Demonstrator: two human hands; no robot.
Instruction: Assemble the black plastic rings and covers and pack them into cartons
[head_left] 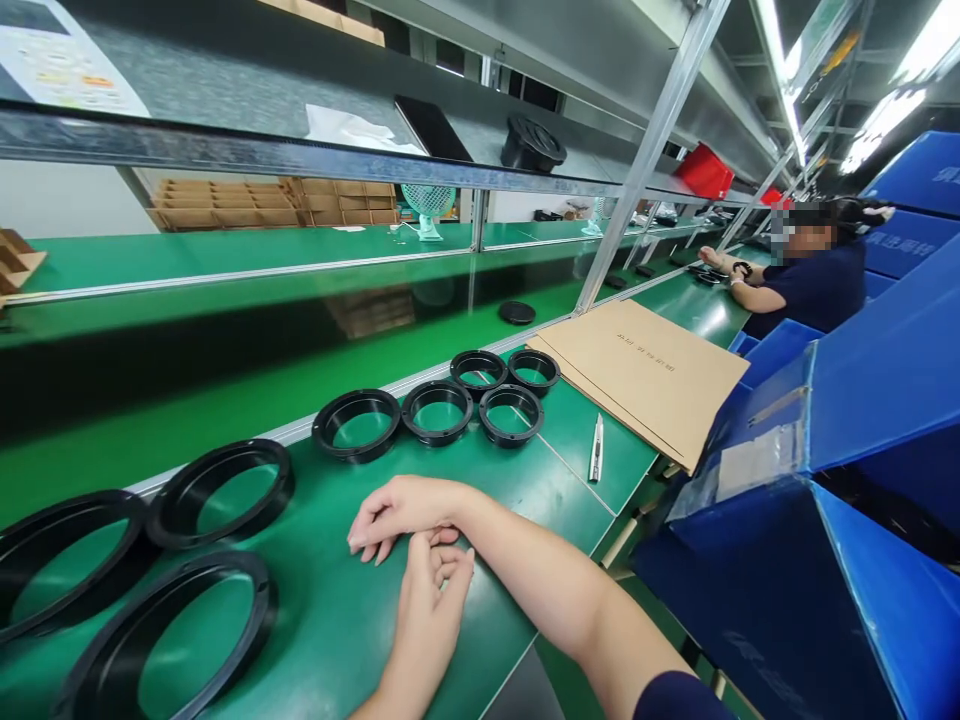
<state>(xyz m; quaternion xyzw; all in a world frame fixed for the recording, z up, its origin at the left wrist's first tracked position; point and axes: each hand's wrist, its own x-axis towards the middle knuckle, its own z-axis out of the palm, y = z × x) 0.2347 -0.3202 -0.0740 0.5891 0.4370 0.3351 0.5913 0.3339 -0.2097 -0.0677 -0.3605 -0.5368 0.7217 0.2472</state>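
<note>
My right hand [401,512] rests above the green worktop with its fingers loosely bent and apart, and no object shows in it. Just below the right wrist is my left hand [435,585], palm turned up, fingers half curled and the thumb apart; it looks unoccupied. Whether its fingertips touch the right wrist I cannot tell. Closest to the hands, a black ring [357,425] lies behind them, beside another black ring [438,412]. Several similar rings stretch along the worktop, including a large black ring [176,640] at the lower left.
A utility knife [596,448] and flat cardboard [652,370] lie to the right. Blue boxes [757,560] stand beyond the worktop edge. Overhead, a shelf carries a phone [433,128] and a black round part [531,145]. A co-worker [817,265] sits farther along the bench.
</note>
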